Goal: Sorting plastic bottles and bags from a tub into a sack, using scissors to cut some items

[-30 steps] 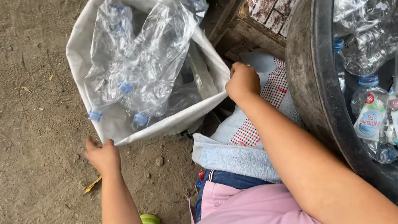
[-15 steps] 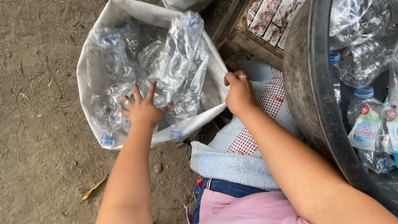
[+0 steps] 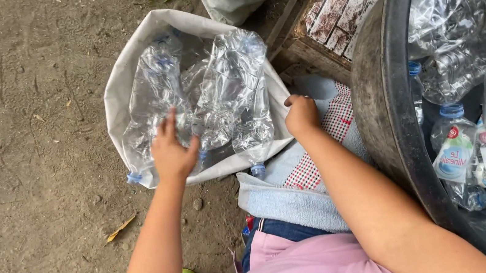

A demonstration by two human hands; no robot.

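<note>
Bare dirt ground, a white sack (image 3: 124,77) standing open at centre. Left hand (image 3: 172,151), fingers spread, presses on crushed clear plastic bottles (image 3: 232,94) in the sack; right hand (image 3: 301,114) grips the sack's near-right rim, fingers curled. Bottles probably light, springy, slippery; long axes run near–far, caps mostly near. Black tub (image 3: 384,107) at right.

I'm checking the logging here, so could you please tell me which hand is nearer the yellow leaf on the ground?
Left. The left hand presses the bottles just above the leaf; the right hand grips the sack's rim, farther off.
</note>
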